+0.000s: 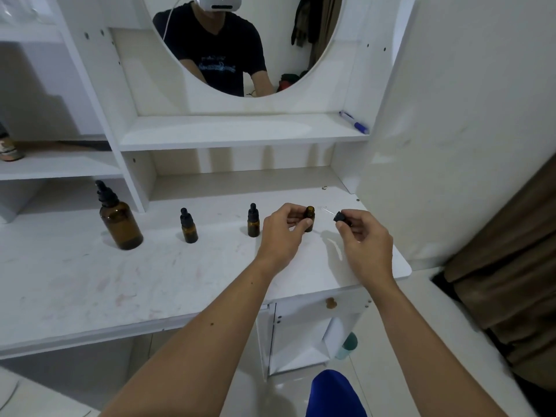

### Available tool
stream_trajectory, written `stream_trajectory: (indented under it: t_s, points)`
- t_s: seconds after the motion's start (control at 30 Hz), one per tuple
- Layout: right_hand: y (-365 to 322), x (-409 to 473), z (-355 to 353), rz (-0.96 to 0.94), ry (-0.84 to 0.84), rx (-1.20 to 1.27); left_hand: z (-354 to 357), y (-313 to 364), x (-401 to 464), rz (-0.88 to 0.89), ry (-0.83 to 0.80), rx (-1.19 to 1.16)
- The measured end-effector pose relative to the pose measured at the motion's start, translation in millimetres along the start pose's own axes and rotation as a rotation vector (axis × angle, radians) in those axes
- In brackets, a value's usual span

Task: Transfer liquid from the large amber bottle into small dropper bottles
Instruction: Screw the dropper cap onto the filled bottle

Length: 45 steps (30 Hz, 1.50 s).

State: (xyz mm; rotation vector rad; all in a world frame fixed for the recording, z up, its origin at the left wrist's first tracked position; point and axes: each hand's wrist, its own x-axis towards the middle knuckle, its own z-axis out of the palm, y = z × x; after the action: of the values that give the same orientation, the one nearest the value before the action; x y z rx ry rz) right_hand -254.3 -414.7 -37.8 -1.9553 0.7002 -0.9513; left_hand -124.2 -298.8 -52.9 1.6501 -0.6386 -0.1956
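Note:
The large amber bottle (120,222) stands capped with its black dropper at the left of the white desk (90,281). Two small capped dropper bottles (189,227) (253,222) stand upright in a row to its right. My left hand (282,233) grips a third small amber bottle (310,216), whose mouth is uncapped, upright on the desk. Just to its right my right hand (364,239) pinches that bottle's black dropper cap (341,217), lifted off, with its glass pipette (328,211) pointing left toward the bottle's mouth.
A round mirror (240,40) and a shelf with a blue marker (355,123) rise behind the desk. A wall panel stands close on the right, brown curtain (511,251) beyond. The desk's front right corner lies near my right wrist. A small cabinet sits below.

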Motion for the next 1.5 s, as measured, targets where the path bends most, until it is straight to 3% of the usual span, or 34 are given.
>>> stream_trajectory:
  t_s: [0.37,0.6,0.93,1.5]
  points:
    - [-16.2,29.0,-1.8,-0.296,-0.085,-0.210,-1.1,-2.7,0.2,0.029,-0.011,0.023]
    - [-36.7,52.7,-4.1,-0.386,-0.275,-0.286,-1.3,-4.5,1.8,0.029,-0.012,0.019]
    - [-33.9,57.1,12.7,-0.249,-0.408,-0.219,-1.1,-6.4,3.0,0.046,-0.024,0.038]
    - [-6.3,36.4,27.6,-0.046,-0.258,0.076,-0.2,-7.2,3.9,0.031,-0.028,0.000]
